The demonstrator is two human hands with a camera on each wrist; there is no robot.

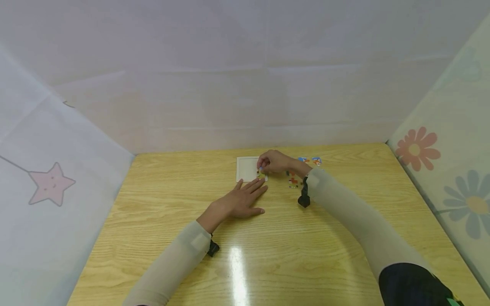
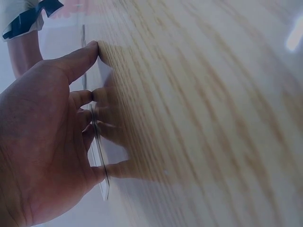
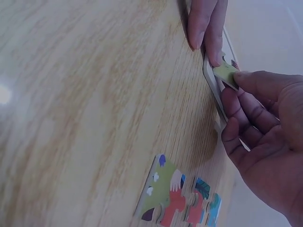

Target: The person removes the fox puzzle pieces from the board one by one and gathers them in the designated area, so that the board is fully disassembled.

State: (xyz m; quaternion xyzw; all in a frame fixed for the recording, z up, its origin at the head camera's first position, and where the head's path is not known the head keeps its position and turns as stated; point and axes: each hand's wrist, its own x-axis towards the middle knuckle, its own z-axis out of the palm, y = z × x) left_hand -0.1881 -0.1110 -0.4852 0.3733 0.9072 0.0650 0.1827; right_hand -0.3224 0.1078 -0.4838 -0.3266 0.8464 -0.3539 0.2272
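Note:
A white puzzle tray [image 1: 246, 170] lies flat near the back of the table. In the right wrist view, my right hand [image 3: 272, 113] pinches a green puzzle piece [image 3: 226, 74] between thumb and fingers, tilted over the tray's corner. My left hand [image 1: 242, 203] lies with fingers spread and fairly straight, its fingertips at the tray's near edge. One left fingertip touches the green piece in the right wrist view. From the head, my right hand [image 1: 276, 161] covers the tray's right side and hides part of the piece.
Several loose puzzle pieces [image 1: 293, 180] lie right of the tray, partly under my right forearm. Two blue and orange pieces [image 1: 316, 161] lie farther back. Wood-grain table [image 1: 172, 182] surrounds them, with a pale curtain [image 1: 199, 106] behind.

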